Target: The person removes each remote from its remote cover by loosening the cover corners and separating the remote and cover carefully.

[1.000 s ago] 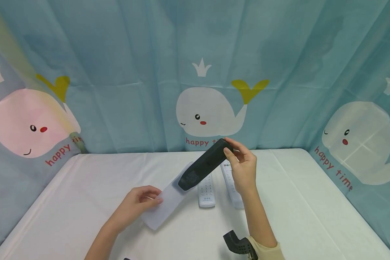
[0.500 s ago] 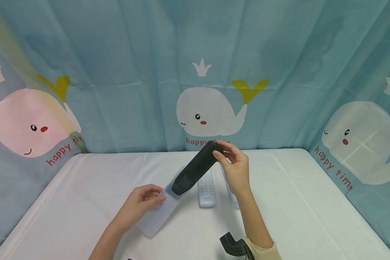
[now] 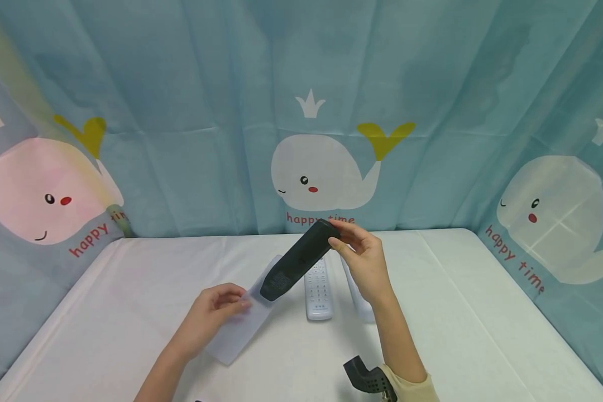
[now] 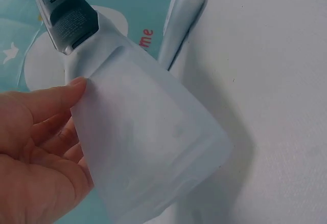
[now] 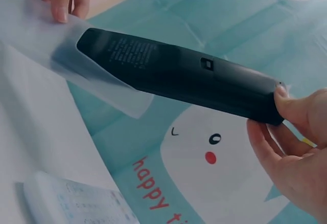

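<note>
My right hand [image 3: 363, 254] pinches the upper end of a black remote control [image 3: 298, 259] between thumb and fingers. The remote slants down to the left, its back with fine print turned towards the head camera. My left hand [image 3: 216, 315] pinches the side edge of a translucent plastic sleeve [image 3: 238, 335], its thumb [image 4: 66, 98] lying on the film. At the sleeve's mouth, the remote's tapered lower end [image 5: 97, 47] overlaps the film, which also shows behind it. Sleeve and remote are held above the table in one slanting line.
Two pale remotes lie on the white-covered table [image 3: 457, 312] behind the hands: one in the middle [image 3: 319, 296], the other [image 3: 358, 296] partly hidden by my right hand. A blue curtain [image 3: 206, 178] with whales hangs behind. A black wrist mount [image 3: 367, 377] sits at my right sleeve.
The black remote and the right hand have moved left and slightly down. The plastic sleeve has shifted left and down too, with the left hand holding on to its edge.
</note>
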Available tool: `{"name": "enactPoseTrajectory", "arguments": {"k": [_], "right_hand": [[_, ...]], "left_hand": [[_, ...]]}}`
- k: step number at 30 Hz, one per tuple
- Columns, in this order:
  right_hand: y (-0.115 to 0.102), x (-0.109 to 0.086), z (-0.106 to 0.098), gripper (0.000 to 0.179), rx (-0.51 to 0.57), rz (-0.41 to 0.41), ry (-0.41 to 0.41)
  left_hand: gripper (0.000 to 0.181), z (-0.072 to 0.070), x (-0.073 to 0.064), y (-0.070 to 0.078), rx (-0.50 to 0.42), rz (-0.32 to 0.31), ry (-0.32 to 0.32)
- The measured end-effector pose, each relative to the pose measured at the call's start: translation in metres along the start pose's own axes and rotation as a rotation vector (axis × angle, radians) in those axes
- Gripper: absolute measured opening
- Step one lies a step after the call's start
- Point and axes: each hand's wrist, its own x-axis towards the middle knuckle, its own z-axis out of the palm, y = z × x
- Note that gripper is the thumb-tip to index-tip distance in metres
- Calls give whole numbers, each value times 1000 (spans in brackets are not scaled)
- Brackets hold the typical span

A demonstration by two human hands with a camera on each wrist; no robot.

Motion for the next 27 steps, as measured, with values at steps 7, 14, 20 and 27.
{"name": "enactPoseTrajectory", "arguments": {"k": [7, 14, 20, 27], "right_hand": [[0, 1, 2, 36, 5, 1, 41], [-1, 1, 3, 34, 46, 23, 111], [-4, 2, -1, 34, 93, 21, 157], [-6, 2, -7, 34, 125, 15, 208]], "left_hand": [[27, -5, -1, 0, -8, -12, -6], [28, -9, -1, -2, 2, -19, -24], [29, -14, -2, -3, 20, -43, -31], [39, -19, -3, -4, 38, -31, -73]]}}
